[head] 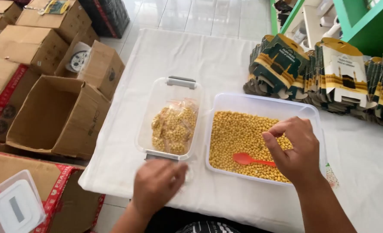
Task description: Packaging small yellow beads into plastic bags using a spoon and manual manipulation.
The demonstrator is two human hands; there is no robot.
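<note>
My right hand (294, 146) hovers over a clear plastic tub (265, 100) filled with small yellow beans (237, 133), its thumb and fingers pinched together over them. An orange-red plastic spoon (246, 159) lies on the beans just left of that hand. My left hand (158, 183), blurred, rests at the table's near edge below a smaller clear tub (170, 86) that holds several small clear bags of beans (175, 127). Whether the left hand holds a clear bag is unclear.
A white cloth (187, 56) covers the table. Stacked flat printed cartons (329, 73) stand at the back right. Brown cardboard boxes (58, 112), one open, fill the floor on the left, with a clear lid (14, 207) at the bottom left.
</note>
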